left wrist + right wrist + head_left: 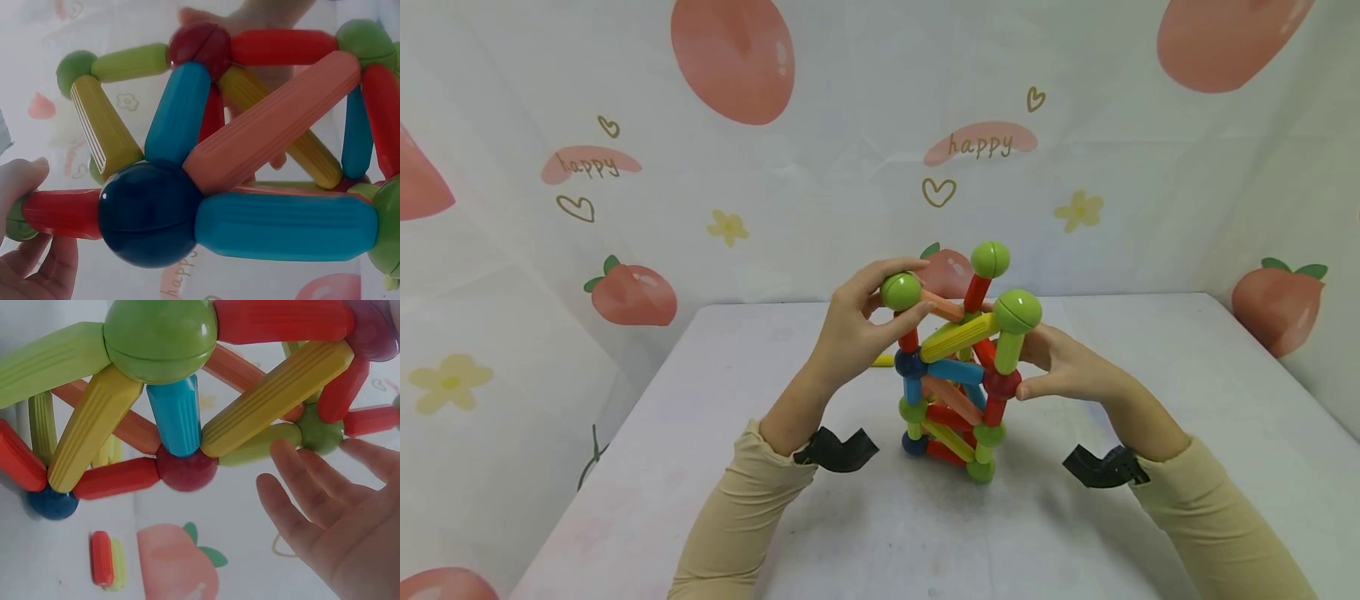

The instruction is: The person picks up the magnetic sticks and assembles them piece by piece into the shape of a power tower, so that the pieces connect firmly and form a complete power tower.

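A tall tower (953, 372) of colourful magnetic rods and balls stands on the white table. My left hand (863, 312) is at its top left corner, thumb and fingers round a green ball (900, 292). In the left wrist view that hand pinches the ball where a red rod (62, 214) joins it; a dark blue ball (151, 214) sits at the rod's other end. My right hand (1071, 367) holds the tower's right side, thumb at a red ball (1002, 383). Its fingers (325, 481) reach behind, fingertips at another green ball (322, 429).
Behind the tower, a yellow rod (883, 361) lies on the table (760, 375). A loose red rod (102, 558) and a light green rod (119, 565) lie side by side in the right wrist view. A printed cloth (850, 167) hangs at the back.
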The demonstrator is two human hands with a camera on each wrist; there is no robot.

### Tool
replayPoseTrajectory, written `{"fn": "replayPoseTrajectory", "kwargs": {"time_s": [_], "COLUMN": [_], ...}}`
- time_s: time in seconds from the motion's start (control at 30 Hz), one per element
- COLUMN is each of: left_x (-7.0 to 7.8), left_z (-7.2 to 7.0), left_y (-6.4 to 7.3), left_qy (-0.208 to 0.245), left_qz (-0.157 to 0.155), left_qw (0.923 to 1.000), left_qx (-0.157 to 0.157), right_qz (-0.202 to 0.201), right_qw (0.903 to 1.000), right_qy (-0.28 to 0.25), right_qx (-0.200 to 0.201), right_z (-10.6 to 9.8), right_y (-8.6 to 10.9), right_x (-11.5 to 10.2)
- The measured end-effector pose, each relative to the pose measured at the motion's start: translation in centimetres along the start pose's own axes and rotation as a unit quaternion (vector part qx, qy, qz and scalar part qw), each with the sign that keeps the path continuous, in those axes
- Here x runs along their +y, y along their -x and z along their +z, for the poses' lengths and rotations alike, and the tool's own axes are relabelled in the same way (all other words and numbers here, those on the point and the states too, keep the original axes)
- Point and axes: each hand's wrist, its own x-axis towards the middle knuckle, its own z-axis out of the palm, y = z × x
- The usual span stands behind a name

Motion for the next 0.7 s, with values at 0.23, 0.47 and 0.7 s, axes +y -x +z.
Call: {"fn": "replayPoseTrajectory", "kwargs": {"time_s": [0.23, 0.47, 0.7], "left_x": [-0.2, 0.0, 0.6], "left_z": [0.1, -0.1, 0.1], "left_y": [0.6, 1.4, 1.9], "left_qy": [0.022, 0.043, 0.033], "left_qz": [-0.001, 0.001, -0.004], "left_qw": [0.9995, 0.9988, 0.9992], "left_qx": [0.021, 0.024, 0.022], "right_qz": [-0.01, -0.032, 0.008], "right_qw": [0.9989, 0.9971, 0.993], "right_qy": [0.007, -0.03, 0.009], "right_qx": [0.046, 0.062, 0.117], "right_z": [-0.4, -0.4, 0.3], "right_y": [0.4, 0.3, 0.1], "right_x": [0.0, -0.4, -0.8]}}
